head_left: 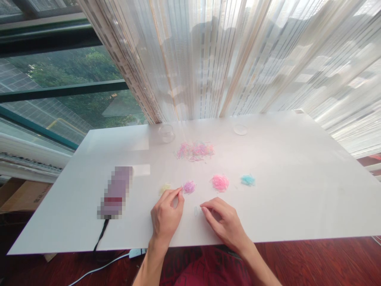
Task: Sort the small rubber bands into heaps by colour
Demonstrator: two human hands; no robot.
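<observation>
My left hand [168, 212] is at the near middle of the table, thumb and forefinger pinched together at the left edge of a small purple pile of thin strands [189, 187]. Whatever is in that pinch is too small to make out. Partly behind its knuckles lies a pale yellow pile [165, 186]. My right hand [223, 218] rests near the table's front, its fingers curled and the fingertips close together; I cannot make out anything in them. Just left of those fingertips lies a small pale, clear oblong piece [195, 211]. Beyond this hand are a pink pile [220, 182] and a light blue pile [248, 180].
A larger mixed-colour heap [195, 151] lies farther back on the white table [297, 178]. Behind it stand a clear round container [166, 134] and a clear disc [240, 129]. A blurred-out purple object [116, 190] with a black strap lies at left. Curtains [193, 59] hang behind.
</observation>
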